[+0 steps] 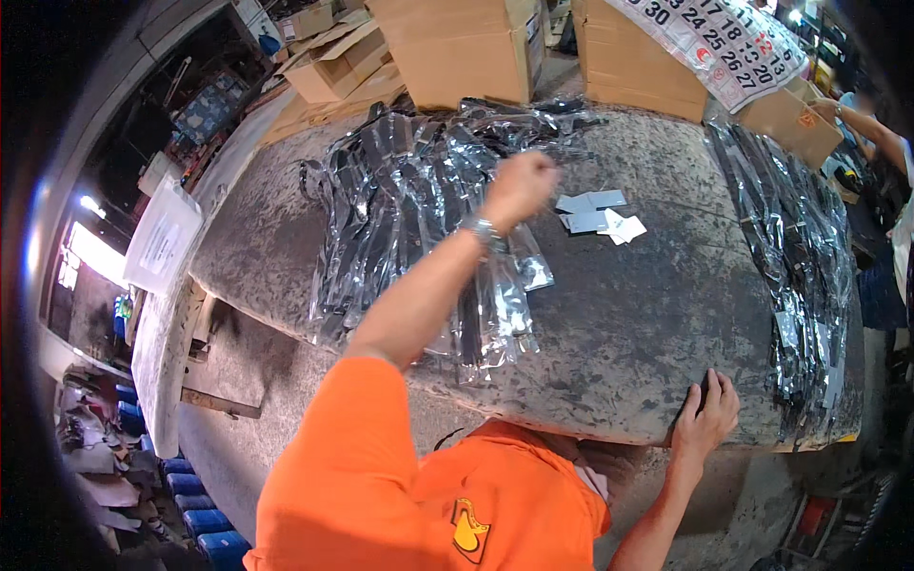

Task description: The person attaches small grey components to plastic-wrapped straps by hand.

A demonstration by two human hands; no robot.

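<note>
My left hand (522, 188), a metal watch on its wrist, is raised over the right side of a pile of clear plastic sleeves (409, 190) with long dark strips inside. Its fingers are curled in and slightly blurred; what they hold, if anything, cannot be made out. Just right of that hand, several small white and grey cards (595, 214) lie loosely overlapped on the worn dark table (657, 314). My right hand (706, 414) rests at the table's near edge, fingers apart and holding nothing.
A second heap of plastic-sleeved dark strips (795, 276) covers the table's right end. Cardboard boxes (457, 48) stand along the far side, a printed calendar sheet (724, 48) over some. A white plastic bin (164, 236) is at left. Another person's arm (871, 128) shows at far right.
</note>
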